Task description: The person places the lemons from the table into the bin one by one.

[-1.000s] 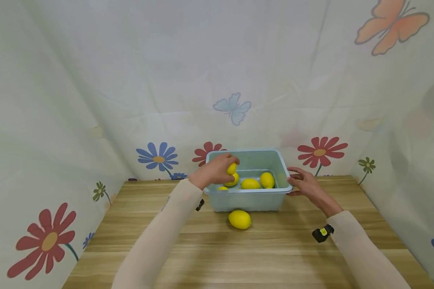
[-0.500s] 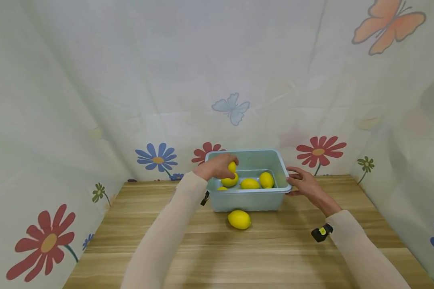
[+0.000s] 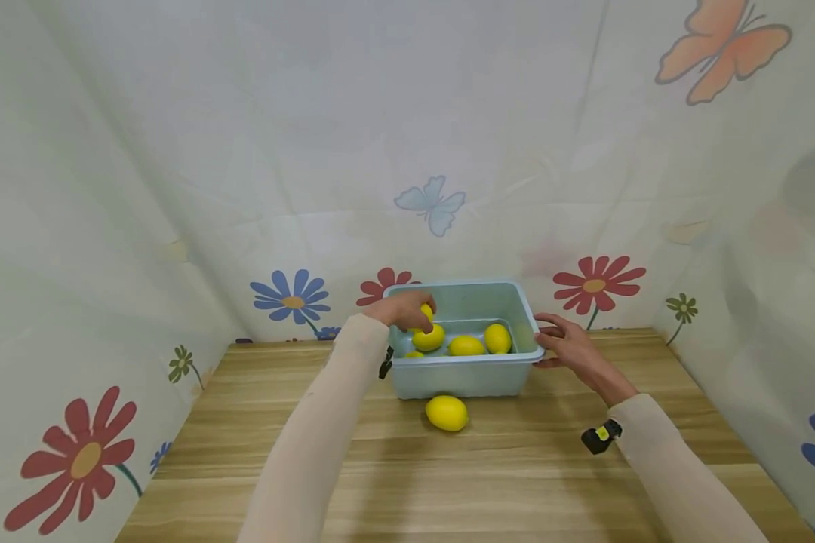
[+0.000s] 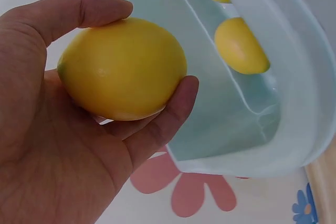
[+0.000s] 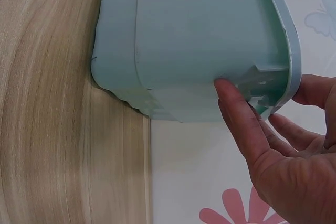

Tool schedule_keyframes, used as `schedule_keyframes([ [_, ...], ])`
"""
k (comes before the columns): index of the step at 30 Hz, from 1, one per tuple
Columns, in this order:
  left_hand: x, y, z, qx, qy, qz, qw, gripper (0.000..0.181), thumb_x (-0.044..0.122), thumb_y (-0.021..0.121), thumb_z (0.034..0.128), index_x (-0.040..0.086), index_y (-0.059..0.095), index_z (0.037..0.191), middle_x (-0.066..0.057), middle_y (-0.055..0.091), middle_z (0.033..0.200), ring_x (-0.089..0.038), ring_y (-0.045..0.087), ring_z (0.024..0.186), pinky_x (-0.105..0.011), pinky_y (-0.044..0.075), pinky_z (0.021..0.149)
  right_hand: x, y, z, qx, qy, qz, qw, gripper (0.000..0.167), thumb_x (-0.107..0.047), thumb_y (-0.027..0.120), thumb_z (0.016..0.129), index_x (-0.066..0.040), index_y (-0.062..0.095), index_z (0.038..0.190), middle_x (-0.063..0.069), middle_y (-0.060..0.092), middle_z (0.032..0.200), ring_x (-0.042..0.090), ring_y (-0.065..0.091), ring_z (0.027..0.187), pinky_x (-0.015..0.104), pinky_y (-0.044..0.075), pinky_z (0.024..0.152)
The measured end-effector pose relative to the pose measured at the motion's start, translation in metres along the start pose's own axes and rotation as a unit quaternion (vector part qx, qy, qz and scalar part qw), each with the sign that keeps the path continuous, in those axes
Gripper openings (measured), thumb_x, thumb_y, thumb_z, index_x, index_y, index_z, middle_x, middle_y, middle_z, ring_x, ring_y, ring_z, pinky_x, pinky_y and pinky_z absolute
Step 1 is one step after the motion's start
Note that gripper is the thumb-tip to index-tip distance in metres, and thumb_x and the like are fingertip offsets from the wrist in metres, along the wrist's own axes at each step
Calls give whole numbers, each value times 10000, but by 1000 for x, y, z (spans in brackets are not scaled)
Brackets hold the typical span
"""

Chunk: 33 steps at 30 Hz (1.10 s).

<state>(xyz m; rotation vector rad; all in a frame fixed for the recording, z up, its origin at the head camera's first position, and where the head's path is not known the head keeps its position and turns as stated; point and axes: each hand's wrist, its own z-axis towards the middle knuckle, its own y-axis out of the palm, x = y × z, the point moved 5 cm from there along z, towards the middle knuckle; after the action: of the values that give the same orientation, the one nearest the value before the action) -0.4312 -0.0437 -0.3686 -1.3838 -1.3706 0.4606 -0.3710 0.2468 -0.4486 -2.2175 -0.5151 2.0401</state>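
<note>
My left hand (image 3: pixel 402 311) holds a lemon (image 4: pixel 123 69) between thumb and fingers, above the left part of a pale blue-green plastic tub (image 3: pixel 462 377). Inside the tub lie several lemons; one of them (image 3: pixel 429 337) is just below the held one, and another (image 3: pixel 498 338) is near the right wall. At the tub's right side, my right hand (image 3: pixel 567 347) grips the rim. In the right wrist view the thumb is at the rim (image 5: pixel 294 61) and the fingers (image 5: pixel 239 114) lie against the outer wall.
A single lemon (image 3: pixel 447 413) rests on the wood-grain table (image 3: pixel 462 483) in front of the tub. Behind and at both sides hangs a pale curtain (image 3: pixel 312 151) printed with flowers and butterflies, close to the tub's back.
My left hand has shifted slightly left over the tub, still holding the lemon. The right hand keeps its grip on the rim. The head view has turned a little.
</note>
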Motion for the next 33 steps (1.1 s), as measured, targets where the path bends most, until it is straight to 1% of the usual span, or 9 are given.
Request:
schedule_keyframes([
  [4,-4,3,4,-111,-170,-191,9996,476,218,682,886,185,543,1340,-52,539,1361,-237,567,1073,-389,559,955,1,1,0,2,0,8,10000,611,-172,491,1025,-95,210,1562,301,339,1523,501,494,1274,513,569,892],
  [8,-8,6,8,-136,-233,-177,9995,484,229,692,874,194,550,1335,-52,549,1338,-261,577,1085,-394,558,954,2,0,1,21,26,-35,10000,604,-178,497,1021,-112,229,1558,289,354,1519,480,529,1246,483,586,869],
  [11,-9,8,11,-160,-269,-180,9993,492,236,700,867,197,551,1335,-49,555,1324,-280,586,1100,-391,559,947,3,1,1,15,46,-36,10000,602,-178,499,1019,-116,234,1556,287,356,1519,471,539,1237,489,582,875],
  [16,-11,8,13,-126,-317,-250,9991,500,241,718,852,207,557,1324,-30,574,1300,-253,593,1052,-382,550,946,2,1,1,-9,10,40,10000,601,-158,489,1023,-105,223,1559,298,339,1525,489,508,1263,547,538,926],
  [20,-11,8,14,-75,-232,-147,9996,481,239,701,875,206,551,1331,-46,562,1345,-243,579,1057,-399,536,970,1,1,1,-1,12,69,10000,606,-158,492,1022,-102,220,1560,300,342,1522,502,490,1276,548,539,925],
  [24,-8,7,14,-13,31,175,9998,469,254,667,908,197,534,1354,-80,519,1426,-257,566,1129,-416,525,991,3,0,2,11,52,63,10000,601,-168,497,1021,-107,230,1557,295,356,1516,496,500,1268,486,583,871],
  [26,-7,6,13,39,151,305,9994,469,265,659,916,190,530,1360,-94,503,1450,-262,562,1159,-427,519,1003,3,0,2,16,64,67,10000,598,-170,498,1020,-110,237,1554,291,361,1514,492,509,1260,474,591,858],
  [28,-6,6,12,106,215,387,9990,467,278,658,918,188,532,1358,-102,501,1455,-265,555,1176,-436,515,1007,4,-1,2,9,57,62,10000,599,-172,500,1018,-110,238,1554,290,360,1514,489,515,1255,483,587,867],
  [33,-3,3,8,253,300,401,9984,467,317,642,924,175,536,1357,-112,501,1459,-269,544,1199,-438,515,1011,4,-1,4,12,42,29,10000,597,-187,502,1020,-108,242,1551,292,354,1517,482,517,1255,517,565,898],
])
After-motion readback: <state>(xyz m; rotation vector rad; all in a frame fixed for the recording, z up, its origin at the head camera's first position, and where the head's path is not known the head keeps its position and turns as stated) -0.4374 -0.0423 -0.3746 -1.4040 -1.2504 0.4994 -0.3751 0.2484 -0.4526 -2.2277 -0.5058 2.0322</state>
